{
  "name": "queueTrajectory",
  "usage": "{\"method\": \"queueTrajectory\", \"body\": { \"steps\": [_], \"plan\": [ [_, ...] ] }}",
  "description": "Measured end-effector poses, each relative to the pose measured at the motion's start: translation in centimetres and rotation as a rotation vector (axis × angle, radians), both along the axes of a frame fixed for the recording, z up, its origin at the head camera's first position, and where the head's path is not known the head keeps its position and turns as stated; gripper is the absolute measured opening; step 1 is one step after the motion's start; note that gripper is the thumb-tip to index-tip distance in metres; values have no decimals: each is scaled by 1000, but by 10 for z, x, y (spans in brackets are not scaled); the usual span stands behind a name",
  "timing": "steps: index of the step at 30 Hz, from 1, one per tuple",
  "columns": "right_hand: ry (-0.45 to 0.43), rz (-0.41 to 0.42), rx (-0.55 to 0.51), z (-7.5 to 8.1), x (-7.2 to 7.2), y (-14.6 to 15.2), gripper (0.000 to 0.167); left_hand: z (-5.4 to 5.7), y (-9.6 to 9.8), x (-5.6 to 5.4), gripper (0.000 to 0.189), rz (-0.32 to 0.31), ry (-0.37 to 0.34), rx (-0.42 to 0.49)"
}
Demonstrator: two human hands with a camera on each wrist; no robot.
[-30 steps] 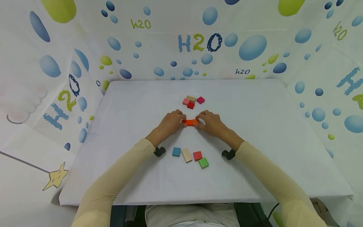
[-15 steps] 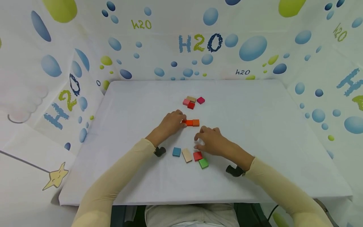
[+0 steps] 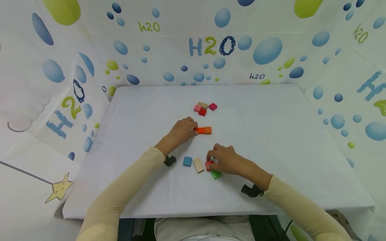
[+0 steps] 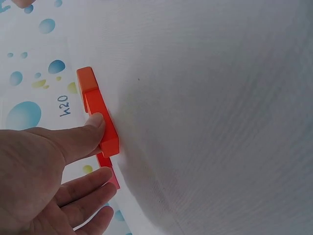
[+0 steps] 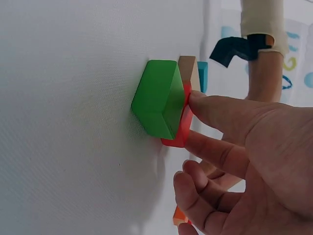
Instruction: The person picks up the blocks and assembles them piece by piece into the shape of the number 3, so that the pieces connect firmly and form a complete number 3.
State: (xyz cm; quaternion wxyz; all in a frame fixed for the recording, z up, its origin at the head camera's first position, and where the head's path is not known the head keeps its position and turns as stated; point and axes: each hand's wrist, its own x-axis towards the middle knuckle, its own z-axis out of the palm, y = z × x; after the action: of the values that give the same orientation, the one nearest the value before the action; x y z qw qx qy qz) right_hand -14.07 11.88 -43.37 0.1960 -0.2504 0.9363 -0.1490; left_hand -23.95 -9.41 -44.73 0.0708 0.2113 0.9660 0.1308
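Observation:
Mid-table in the head view, my left hand [image 3: 183,130] pinches a long red-orange block [image 3: 201,131] at its left end. Its thumb presses on the near side of this block [image 4: 110,134] in the left wrist view. An orange block [image 3: 207,130] stands against the right end. Nearer the person, my right hand [image 3: 226,159] has thumb and forefinger around a red block [image 3: 208,164]. In the right wrist view a green block [image 5: 155,95] sits in front of that red block [image 5: 172,142] and partly hides it.
A light wooden block [image 3: 198,165] and a blue block [image 3: 187,161] lie left of the right hand. Farther back, a tan block [image 3: 203,105], a pink block [image 3: 197,108], another red block [image 3: 202,112] and a crimson block [image 3: 212,106] lie close together on the white table [image 3: 271,134].
My right hand has left the orange block, come back toward the person and reached the red block. The left hand has stayed at the red-orange block.

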Motion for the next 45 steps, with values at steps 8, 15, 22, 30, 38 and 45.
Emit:
{"method": "queueTrajectory", "body": {
  "steps": [8,15,22,30,38,45],
  "plan": [
    [-28,-16,-28,-4,0,1,25,-1,-1,0,31,3,-18,-6],
    [-33,-62,-53,-5,-9,9,23,-2,-2,0,31,-6,-5,-7],
    [-22,-160,-88,-13,-33,24,27,0,-2,1,30,-13,17,-14],
    [-30,-220,-114,-15,-64,37,28,0,-2,0,30,-27,27,-6],
    [35,-264,-138,-26,-93,43,26,-2,-1,1,30,-25,33,2],
    [19,-303,-174,-28,-101,41,28,-4,-1,2,32,-19,42,-6]
  ]
}}
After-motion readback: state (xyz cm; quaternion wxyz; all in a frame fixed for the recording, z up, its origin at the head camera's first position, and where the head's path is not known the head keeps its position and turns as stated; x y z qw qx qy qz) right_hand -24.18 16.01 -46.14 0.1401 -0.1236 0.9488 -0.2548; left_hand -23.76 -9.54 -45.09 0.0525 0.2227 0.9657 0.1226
